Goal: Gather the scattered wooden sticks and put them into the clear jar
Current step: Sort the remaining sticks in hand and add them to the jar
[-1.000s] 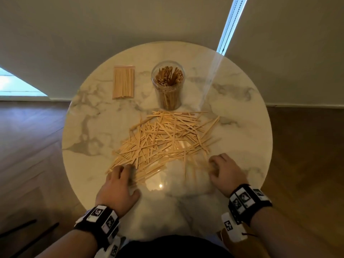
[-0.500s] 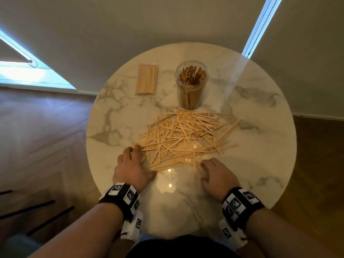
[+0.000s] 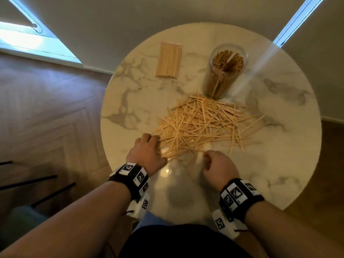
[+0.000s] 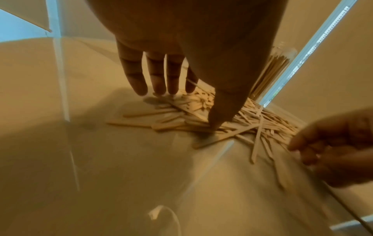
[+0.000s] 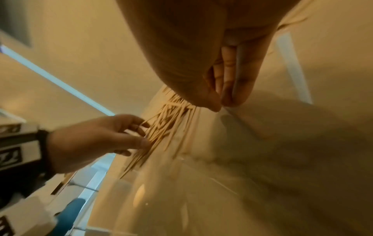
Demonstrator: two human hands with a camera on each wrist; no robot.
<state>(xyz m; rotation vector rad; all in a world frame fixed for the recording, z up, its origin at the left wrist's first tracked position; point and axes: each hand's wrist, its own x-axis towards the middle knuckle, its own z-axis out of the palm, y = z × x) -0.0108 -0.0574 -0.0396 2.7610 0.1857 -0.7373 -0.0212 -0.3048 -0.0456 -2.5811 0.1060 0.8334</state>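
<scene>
One round marble table (image 3: 279,164) on herringbone floor (image 3: 55,118), left fingers (image 4: 137,76) spread, right fingers (image 5: 228,76) pressed together

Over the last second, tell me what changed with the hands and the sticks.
The right hand drew inward along the pile's near edge and curled, thumb meeting fingertips; whether it pinches a stick is unclear. The left hand stayed on the scattered sticks. The clear jar and neat stack stayed put.

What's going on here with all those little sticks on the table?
A person is tidying a loose pile of wooden sticks on a round marble table. The left hand touches the pile's near edge with fingers spread; the right hand, fingers curled, seems to pinch a stick. The clear jar behind already holds many sticks.
</scene>
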